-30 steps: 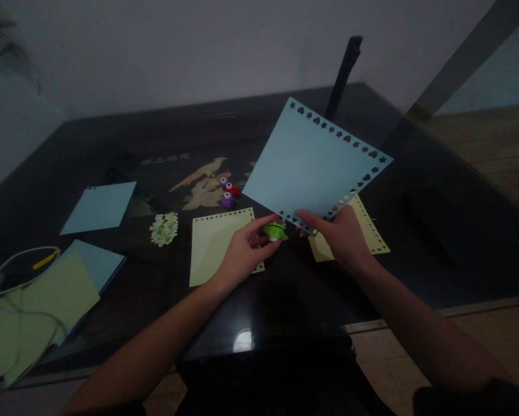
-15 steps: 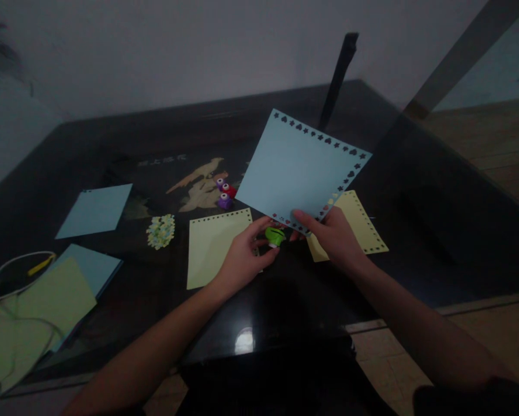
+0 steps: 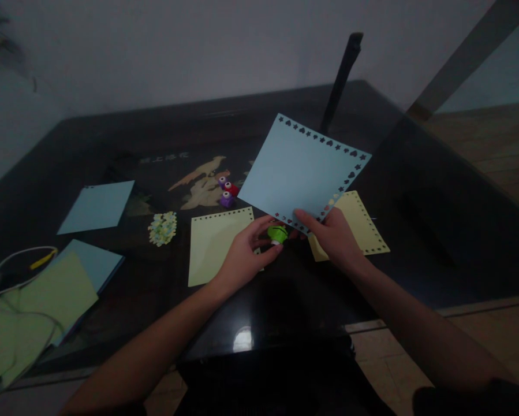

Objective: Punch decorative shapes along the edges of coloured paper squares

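A green craft punch [image 3: 277,234] sits between the thumb and fingers of my left hand [image 3: 249,245]. My right hand [image 3: 335,234] pinches the lower right part of a blue sheet of paper [image 3: 302,167], thumb on top. Small star, heart and flower holes line the sheet's far and right edges and part of its near edge. The sheet is tilted above the table, its near edge close to the punch. Beneath my hands lie a yellow punched sheet [image 3: 211,245] on the left and another yellow punched sheet [image 3: 363,222] on the right.
Purple and red punches [image 3: 227,199] stand behind the left yellow sheet. A heap of paper cutouts [image 3: 163,228] lies on the dark glossy table [image 3: 259,312]. Further left are a blue sheet [image 3: 99,205], stacked yellow paper [image 3: 38,306] and a white cable [image 3: 21,250]. A dark post [image 3: 341,81] rises behind.
The blue sheet's far left corner has dipped slightly and shifted right. The view has moved a little; both hands keep their hold on the punch and the sheet.
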`<state>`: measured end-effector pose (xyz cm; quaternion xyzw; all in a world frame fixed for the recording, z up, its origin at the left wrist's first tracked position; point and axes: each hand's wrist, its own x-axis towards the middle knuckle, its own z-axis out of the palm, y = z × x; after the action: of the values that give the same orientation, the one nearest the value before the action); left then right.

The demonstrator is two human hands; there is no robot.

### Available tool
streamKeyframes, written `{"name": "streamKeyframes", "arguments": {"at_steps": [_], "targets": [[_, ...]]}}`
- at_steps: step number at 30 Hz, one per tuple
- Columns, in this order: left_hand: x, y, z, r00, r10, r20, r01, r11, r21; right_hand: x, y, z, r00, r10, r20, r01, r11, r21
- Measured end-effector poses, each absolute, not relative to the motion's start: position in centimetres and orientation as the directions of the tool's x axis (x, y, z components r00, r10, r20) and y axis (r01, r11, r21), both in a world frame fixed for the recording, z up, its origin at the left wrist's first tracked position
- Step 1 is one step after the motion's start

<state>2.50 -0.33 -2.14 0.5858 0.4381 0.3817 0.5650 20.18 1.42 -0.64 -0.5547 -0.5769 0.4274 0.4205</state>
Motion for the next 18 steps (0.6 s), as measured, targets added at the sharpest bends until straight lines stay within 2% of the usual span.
{"name": "streamKeyframes", "arguments": {"at_steps": [18], "targets": [[2.15, 0.03, -1.99, 0.323, 0.946, 0.0, 0.094, -0.032, 0.995, 20.97, 1.71, -1.02, 0.055, 0.997, 0.049, 0.187, 0.038, -0.982]]}}
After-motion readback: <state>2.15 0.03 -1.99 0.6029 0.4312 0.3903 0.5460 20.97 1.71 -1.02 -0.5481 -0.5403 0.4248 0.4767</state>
